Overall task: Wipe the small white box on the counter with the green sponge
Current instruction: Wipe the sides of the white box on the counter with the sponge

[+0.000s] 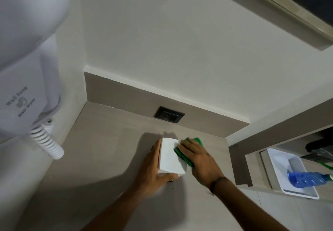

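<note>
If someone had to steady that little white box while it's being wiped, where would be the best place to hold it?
Probably by its left side and near corner, coming from the left. The white box is a plain block with flat faces, and the right hand presses the green sponge onto its top right. The left hand already braces it that way, fingers along the left face and thumb under the near end, leaving the top free.

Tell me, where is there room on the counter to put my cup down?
Bare grey counter lies between the coiled white dryer cord and the left hand, and along the back beneath the black wall socket. It is crowded around the small white box, where the right hand presses the green sponge.
</note>
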